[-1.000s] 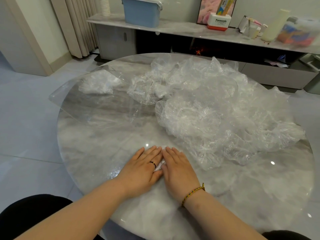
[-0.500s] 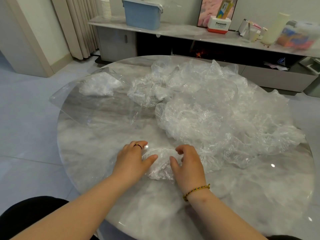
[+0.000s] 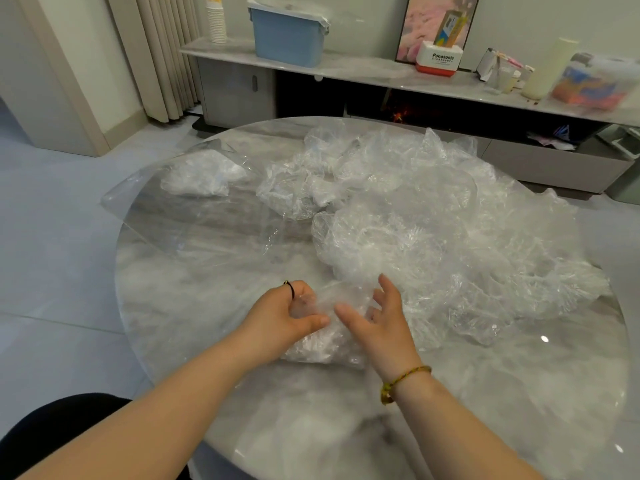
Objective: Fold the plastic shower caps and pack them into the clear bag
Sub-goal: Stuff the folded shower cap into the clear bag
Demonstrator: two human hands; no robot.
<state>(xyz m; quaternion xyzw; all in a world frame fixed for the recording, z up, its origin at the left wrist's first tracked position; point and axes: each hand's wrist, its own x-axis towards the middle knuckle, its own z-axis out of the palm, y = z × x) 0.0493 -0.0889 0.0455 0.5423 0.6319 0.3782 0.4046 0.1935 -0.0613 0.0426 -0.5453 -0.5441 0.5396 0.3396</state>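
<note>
At lower centre, a crumpled shower cap (image 3: pixel 318 344) was gripped by the left hand (image 3: pixel 284 315) and steadied by the right hand (image 3: pixel 381 327), fingers spread, apparently for folding. The clear bag (image 3: pixel 166 216) was placed upper left.

Bare forearms, thin black ring (image 3: pixel 290 289) on the left grip (image 3: pixel 280 317), braided yellow bracelet (image 3: pixel 405 377) on the right wrist (image 3: pixel 398 362), black clothes (image 3: pixel 52 431).

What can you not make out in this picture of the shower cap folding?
Head view only.
Pile of shower caps: clear layers overlap, so no count.
Clear bag: how many lie inside; they merge into one white bundle.
Left hand: fingertips curl out of sight into the cap it grips.
Shelf, right end: things blurred, cut by the edge.
</note>
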